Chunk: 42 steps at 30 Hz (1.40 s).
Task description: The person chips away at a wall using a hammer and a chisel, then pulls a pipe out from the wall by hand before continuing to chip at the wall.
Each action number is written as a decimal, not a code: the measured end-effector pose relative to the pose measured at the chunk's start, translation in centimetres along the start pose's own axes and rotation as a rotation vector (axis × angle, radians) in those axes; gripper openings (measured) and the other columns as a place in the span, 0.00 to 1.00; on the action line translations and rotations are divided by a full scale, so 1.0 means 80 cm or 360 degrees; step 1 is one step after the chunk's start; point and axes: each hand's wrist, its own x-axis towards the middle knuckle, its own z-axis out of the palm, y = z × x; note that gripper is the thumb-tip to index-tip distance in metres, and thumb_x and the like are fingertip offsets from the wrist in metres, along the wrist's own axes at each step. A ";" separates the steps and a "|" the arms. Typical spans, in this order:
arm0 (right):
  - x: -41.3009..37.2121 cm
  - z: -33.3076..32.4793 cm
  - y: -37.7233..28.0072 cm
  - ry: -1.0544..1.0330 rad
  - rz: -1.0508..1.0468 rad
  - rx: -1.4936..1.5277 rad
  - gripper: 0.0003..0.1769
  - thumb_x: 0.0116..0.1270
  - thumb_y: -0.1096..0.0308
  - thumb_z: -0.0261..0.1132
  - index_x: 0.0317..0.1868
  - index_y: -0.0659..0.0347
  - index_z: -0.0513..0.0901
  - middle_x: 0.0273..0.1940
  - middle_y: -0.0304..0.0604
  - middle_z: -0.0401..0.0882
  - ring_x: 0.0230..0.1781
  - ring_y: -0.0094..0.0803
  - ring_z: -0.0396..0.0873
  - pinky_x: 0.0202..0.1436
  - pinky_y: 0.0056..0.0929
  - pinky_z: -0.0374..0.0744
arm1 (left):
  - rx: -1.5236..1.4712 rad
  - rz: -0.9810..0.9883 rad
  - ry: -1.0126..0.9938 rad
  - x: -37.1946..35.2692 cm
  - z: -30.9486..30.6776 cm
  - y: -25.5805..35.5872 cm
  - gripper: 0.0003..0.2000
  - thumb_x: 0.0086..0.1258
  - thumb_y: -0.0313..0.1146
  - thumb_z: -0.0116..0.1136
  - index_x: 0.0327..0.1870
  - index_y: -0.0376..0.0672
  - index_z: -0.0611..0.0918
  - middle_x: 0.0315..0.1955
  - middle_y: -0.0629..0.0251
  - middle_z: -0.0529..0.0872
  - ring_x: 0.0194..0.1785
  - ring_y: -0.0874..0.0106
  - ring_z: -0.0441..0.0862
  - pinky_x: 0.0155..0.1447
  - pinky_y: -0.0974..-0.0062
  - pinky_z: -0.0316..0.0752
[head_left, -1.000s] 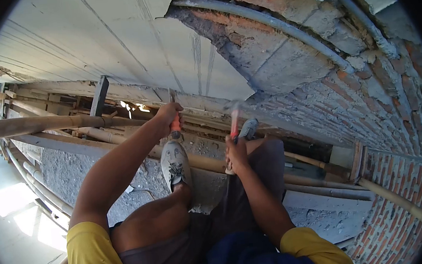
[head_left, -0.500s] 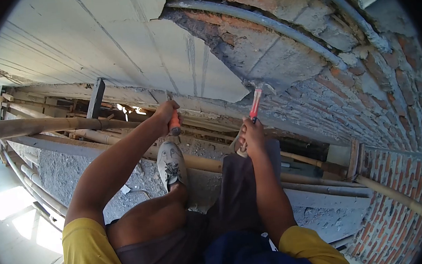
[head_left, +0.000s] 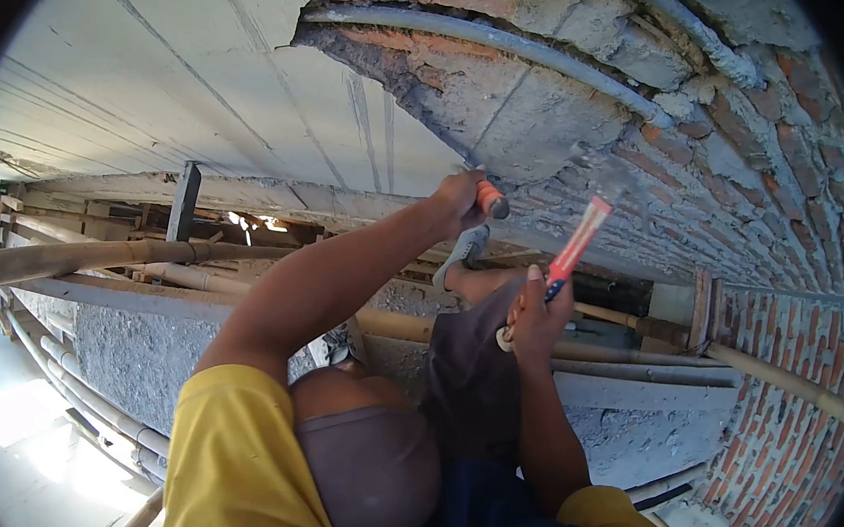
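Observation:
My left hand (head_left: 459, 200) is closed around the orange handle of a chisel (head_left: 491, 200), raised against the wall by the broken edge of the plaster (head_left: 430, 127). The chisel's metal butt faces me; its blade is mostly hidden behind my fingers. Lower and to the right, my right hand (head_left: 543, 315) grips a hammer (head_left: 579, 240) with a red and dark blue handle. The hammer's head is smeared by motion in front of the wall and stands apart from the chisel.
Exposed brickwork (head_left: 738, 206) and a grey conduit (head_left: 523, 46) show where plaster is gone. Bamboo poles (head_left: 90, 254) cross at the left, and another pole (head_left: 794, 386) at the right. My shoes rest among planks and rubble. A dark upright post (head_left: 183, 204) stands left.
My left hand has moved right with the chisel, to the plaster edge. My right hand has shifted right and lower, and the hammer has swung away from the wall. My legs have shifted.

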 end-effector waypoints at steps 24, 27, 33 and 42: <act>0.025 -0.001 -0.054 0.0187 -0.0337 0.0027 0.06 0.67 0.75 0.57 0.35 0.59 0.66 0.18 0.32 0.63 0.12 0.17 0.62 0.14 0.19 0.64 | -0.0350 0.0281 0.0483 0.075 0.072 0.031 0.10 0.70 0.40 0.43 0.34 0.45 0.72 0.26 0.64 0.76 0.20 0.74 0.71 0.17 0.77 0.60; 0.034 0.014 -0.096 0.0380 -0.0960 0.0510 0.05 0.66 0.72 0.57 0.37 0.60 0.68 0.18 0.34 0.64 0.12 0.20 0.63 0.13 0.18 0.64 | -0.0324 0.0269 0.0496 0.070 0.069 0.030 0.09 0.68 0.39 0.42 0.31 0.46 0.72 0.23 0.66 0.78 0.19 0.74 0.72 0.19 0.76 0.61; 0.054 -0.029 0.041 -0.0166 -0.0234 -0.0840 0.04 0.65 0.72 0.57 0.34 0.59 0.70 0.20 0.34 0.66 0.12 0.20 0.62 0.13 0.17 0.62 | -0.0313 0.0331 0.0484 0.095 0.063 0.027 0.09 0.67 0.40 0.43 0.32 0.46 0.72 0.23 0.67 0.79 0.19 0.75 0.72 0.20 0.75 0.62; 0.035 -0.009 -0.130 0.0273 -0.1035 0.0448 0.05 0.68 0.73 0.55 0.35 0.58 0.67 0.17 0.34 0.62 0.12 0.17 0.61 0.13 0.18 0.63 | -0.0393 0.0271 0.0563 0.090 0.070 0.027 0.10 0.70 0.40 0.44 0.34 0.45 0.72 0.26 0.66 0.76 0.21 0.75 0.72 0.20 0.77 0.61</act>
